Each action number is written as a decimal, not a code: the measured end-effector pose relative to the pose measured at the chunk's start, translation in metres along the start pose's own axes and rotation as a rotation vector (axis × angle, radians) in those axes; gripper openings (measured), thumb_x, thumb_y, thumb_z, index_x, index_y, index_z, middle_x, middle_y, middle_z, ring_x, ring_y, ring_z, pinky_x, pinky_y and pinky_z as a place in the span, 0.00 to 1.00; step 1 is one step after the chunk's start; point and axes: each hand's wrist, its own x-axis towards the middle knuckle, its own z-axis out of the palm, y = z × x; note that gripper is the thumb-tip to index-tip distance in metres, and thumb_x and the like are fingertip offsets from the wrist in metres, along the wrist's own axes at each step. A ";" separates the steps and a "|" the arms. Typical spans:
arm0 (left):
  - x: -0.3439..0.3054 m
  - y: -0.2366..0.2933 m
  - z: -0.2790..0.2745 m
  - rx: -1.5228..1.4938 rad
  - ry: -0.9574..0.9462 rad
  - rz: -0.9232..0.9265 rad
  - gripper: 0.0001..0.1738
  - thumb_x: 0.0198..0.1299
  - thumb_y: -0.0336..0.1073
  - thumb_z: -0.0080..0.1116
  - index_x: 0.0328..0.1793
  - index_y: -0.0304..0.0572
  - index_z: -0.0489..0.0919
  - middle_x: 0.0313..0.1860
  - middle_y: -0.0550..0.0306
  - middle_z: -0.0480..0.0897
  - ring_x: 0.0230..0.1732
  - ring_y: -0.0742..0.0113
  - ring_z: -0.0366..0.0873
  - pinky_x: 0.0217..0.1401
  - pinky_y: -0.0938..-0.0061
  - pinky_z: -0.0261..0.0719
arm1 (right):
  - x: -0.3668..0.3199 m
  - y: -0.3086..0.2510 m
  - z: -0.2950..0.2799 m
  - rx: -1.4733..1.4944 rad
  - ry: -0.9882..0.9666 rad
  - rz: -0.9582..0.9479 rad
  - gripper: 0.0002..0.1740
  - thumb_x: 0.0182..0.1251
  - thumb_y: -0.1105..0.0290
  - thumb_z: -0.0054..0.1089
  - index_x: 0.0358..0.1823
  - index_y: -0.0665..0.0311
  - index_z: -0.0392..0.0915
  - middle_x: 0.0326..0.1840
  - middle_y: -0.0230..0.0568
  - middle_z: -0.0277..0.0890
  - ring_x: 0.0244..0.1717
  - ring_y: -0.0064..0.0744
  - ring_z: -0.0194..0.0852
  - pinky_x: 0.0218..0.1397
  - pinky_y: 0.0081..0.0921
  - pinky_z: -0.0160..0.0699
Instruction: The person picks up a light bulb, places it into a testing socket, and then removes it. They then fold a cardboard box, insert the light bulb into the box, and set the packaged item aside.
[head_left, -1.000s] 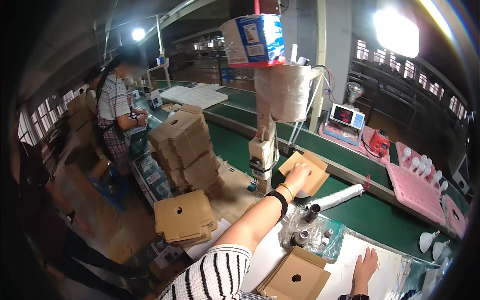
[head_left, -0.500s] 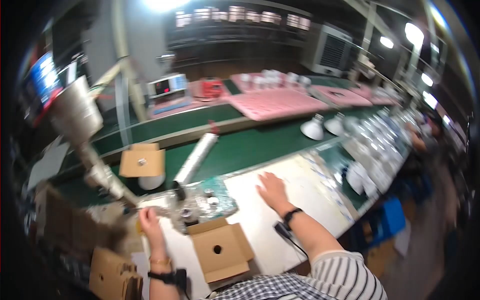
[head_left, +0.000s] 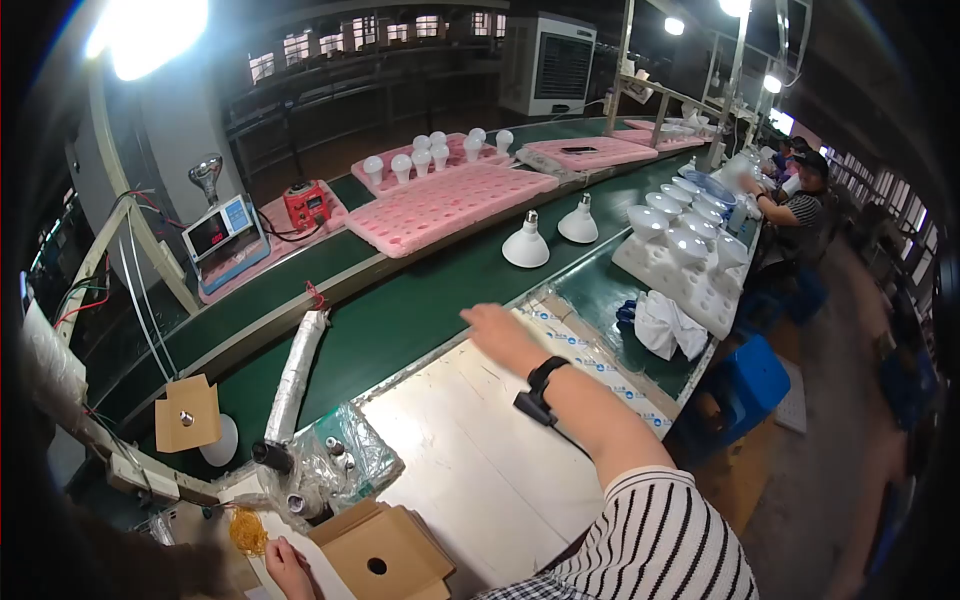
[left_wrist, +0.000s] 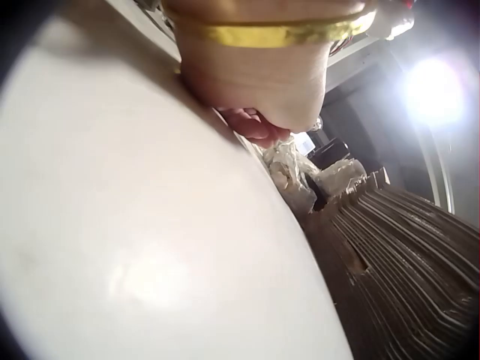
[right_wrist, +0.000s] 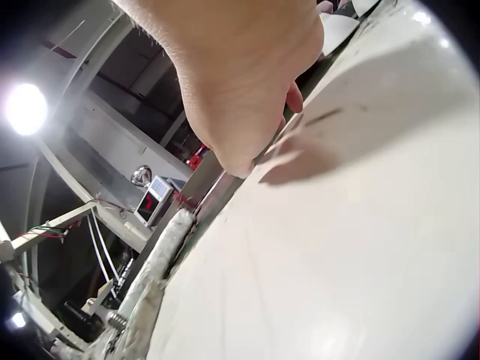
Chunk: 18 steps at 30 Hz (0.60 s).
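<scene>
My right hand is raised over the far edge of the white work surface, holding nothing. Nearest beyond it on the green belt stand two white cone-shaped lamp bulbs, screw bases up. My left hand is low at the near left, beside a flat brown carton with a round hole; its fingers are loosely curled with nothing in them. Further left on the belt, a cardboard box piece sits over another white bulb, whose metal base pokes through the hole.
A plastic-covered pad with metal lamp sockets and a wrapped tube lie at left. Yellow rubber bands lie near my left hand. Pink foam trays, a meter and a white bulb tray stand beyond.
My left hand has let go of the cardboard on the belt's bulb and drawn back to the near left. My right hand has moved forward toward the belt. The head view has swung right.
</scene>
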 end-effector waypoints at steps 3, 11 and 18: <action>0.007 -0.006 0.002 0.005 0.037 -0.029 0.09 0.75 0.34 0.46 0.39 0.44 0.74 0.28 0.69 0.69 0.25 0.80 0.63 0.27 0.80 0.63 | 0.048 0.069 -0.028 -0.184 -0.070 0.327 0.24 0.61 0.64 0.61 0.61 0.55 0.74 0.56 0.41 0.75 0.60 0.47 0.72 0.57 0.48 0.78; 0.010 -0.013 0.007 -0.039 0.100 -0.091 0.12 0.75 0.34 0.50 0.33 0.48 0.71 0.25 0.72 0.65 0.24 0.82 0.60 0.25 0.82 0.60 | 0.125 0.169 -0.021 -0.367 0.163 0.395 0.20 0.70 0.66 0.55 0.62 0.57 0.74 0.61 0.46 0.72 0.63 0.52 0.73 0.58 0.48 0.80; 0.021 -0.049 -0.003 -0.129 0.124 -0.086 0.12 0.74 0.35 0.53 0.34 0.45 0.70 0.20 0.68 0.70 0.18 0.80 0.66 0.19 0.83 0.64 | 0.132 0.112 -0.030 -0.350 -0.052 0.279 0.07 0.70 0.72 0.50 0.41 0.65 0.76 0.50 0.52 0.72 0.51 0.54 0.79 0.51 0.48 0.82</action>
